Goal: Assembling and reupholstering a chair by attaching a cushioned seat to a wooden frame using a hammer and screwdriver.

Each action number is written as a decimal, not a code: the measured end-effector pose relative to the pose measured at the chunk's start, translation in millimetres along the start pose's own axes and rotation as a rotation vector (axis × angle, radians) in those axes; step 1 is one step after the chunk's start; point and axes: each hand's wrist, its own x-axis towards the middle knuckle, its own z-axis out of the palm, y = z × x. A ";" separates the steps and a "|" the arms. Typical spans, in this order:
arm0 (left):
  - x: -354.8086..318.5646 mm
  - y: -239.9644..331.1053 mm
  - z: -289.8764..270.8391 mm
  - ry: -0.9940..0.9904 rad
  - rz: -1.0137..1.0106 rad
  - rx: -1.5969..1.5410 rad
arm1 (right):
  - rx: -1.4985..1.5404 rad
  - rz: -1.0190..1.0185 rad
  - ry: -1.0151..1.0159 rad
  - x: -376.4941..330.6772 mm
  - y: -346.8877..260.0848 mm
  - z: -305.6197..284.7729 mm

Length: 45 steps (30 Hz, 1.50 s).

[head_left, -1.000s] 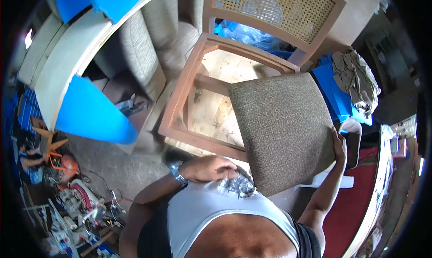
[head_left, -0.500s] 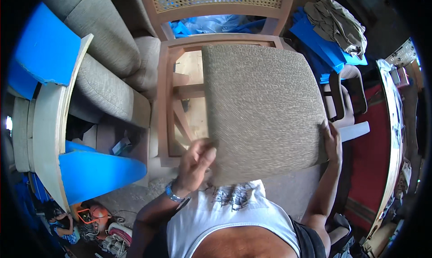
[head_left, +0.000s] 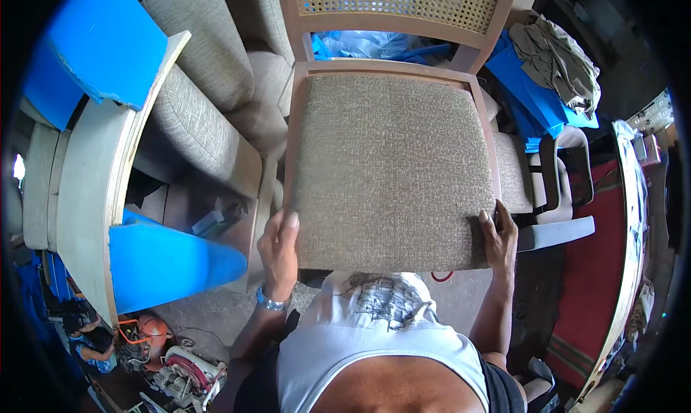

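A padded chair seat (head_left: 392, 175) in grey-brown woven fabric lies over the opening of a wooden chair frame (head_left: 484, 105). Wood shows along the back and both sides of the pad; whether it is fully down in the frame, I cannot tell. Behind it rises the cane-mesh backrest (head_left: 399, 1). My left hand (head_left: 279, 253) grips the near left corner, thumb up along the edge and the other fingers mostly hidden. At the near right corner my right hand (head_left: 502, 236) holds the pad, its thumb on the fabric. The near rail is hidden under the pad.
On the left, a pale board (head_left: 93, 172) stands beside blue foam pieces (head_left: 173, 265) and grey upholstered sofas (head_left: 205, 128). A crumpled cloth (head_left: 554, 64) tops blue sheets at right. Nearby are a dark armrest (head_left: 548, 172) and a red panel (head_left: 594, 269). Another person (head_left: 97, 344) is at lower left.
The seat pad has moved left and away from me, covering the frame opening that showed before. My left hand has closed on its near left corner; my right hand has moved with the pad.
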 end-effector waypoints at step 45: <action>-81.3 -42.8 38.5 -0.063 0.391 0.732 | 0.512 -0.159 -0.086 -27.2 159.7 -35.4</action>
